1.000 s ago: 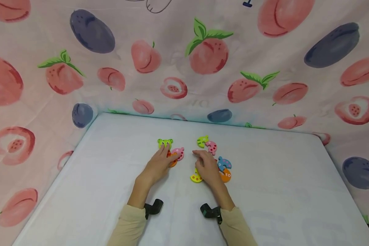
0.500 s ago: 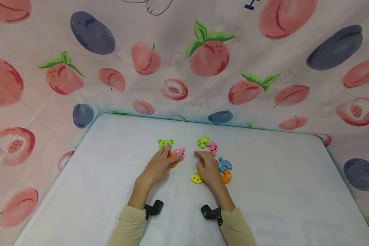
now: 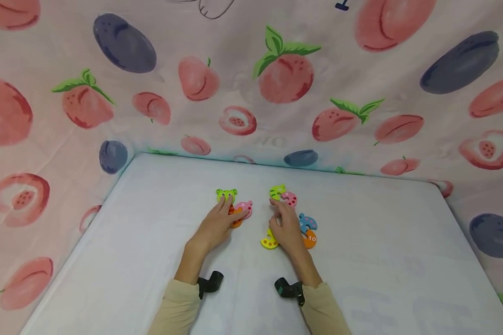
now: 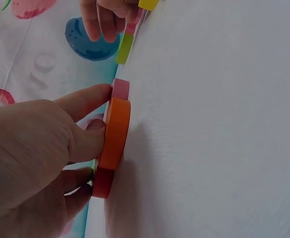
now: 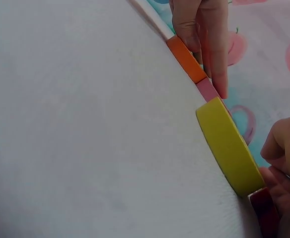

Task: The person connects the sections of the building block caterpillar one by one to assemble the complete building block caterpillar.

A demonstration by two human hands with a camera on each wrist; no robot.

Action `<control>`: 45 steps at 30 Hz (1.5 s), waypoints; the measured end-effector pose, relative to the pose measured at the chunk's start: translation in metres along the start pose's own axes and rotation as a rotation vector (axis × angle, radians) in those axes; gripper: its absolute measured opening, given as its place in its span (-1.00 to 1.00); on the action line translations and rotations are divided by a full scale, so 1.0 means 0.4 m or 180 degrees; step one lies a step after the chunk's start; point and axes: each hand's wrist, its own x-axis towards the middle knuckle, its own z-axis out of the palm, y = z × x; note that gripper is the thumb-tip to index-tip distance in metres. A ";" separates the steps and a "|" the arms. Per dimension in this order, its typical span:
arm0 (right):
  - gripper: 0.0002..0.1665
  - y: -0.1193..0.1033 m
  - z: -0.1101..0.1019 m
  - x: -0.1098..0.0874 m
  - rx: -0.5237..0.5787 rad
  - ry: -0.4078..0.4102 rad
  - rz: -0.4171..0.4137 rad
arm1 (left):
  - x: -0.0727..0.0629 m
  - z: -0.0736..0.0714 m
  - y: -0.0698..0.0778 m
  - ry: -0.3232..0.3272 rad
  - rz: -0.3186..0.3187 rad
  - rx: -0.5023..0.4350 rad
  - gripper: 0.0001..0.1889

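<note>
My left hand (image 3: 214, 226) rests with spread fingers on a small group of flat, painted puzzle pieces. Its fingertips touch a green piece with a frog-like face (image 3: 226, 192), an orange piece (image 3: 236, 224) and a pink spotted piece (image 3: 248, 209). A red edge (image 4: 103, 183) shows below the orange one in the left wrist view. Over a second group hovers my right hand (image 3: 289, 230), fingers loosely bent and holding nothing, index fingertip near a green striped piece (image 3: 276, 190). Around it lie a pink piece (image 3: 291, 199), a blue piece (image 3: 308, 222), an orange piece marked 10 (image 3: 309, 239) and a yellow piece (image 3: 268, 242).
Both groups lie on a white-covered table (image 3: 381, 260), a gap between them. Behind the table hangs a fruit-patterned cloth (image 3: 234, 83), which also rises at the left and right sides. Each wrist carries a black camera (image 3: 211, 282).
My right hand has shifted slightly forward, its index fingertip now closer to the green striped piece. The left hand and the pieces stay where they were.
</note>
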 end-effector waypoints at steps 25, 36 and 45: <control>-0.42 -0.002 -0.005 -0.001 0.0052 -0.0029 0.0003 | 0.002 0.001 0.002 -0.0006 -0.0005 0.0004 -0.36; -0.44 -0.012 -0.023 0.075 -0.0464 -0.0309 -0.0310 | -0.005 0.003 -0.003 0.0016 0.0019 -0.0009 -0.36; -0.39 -0.002 -0.046 0.189 -0.1679 -0.1297 -0.0299 | -0.004 0.000 -0.003 0.0020 0.0079 0.0052 -0.36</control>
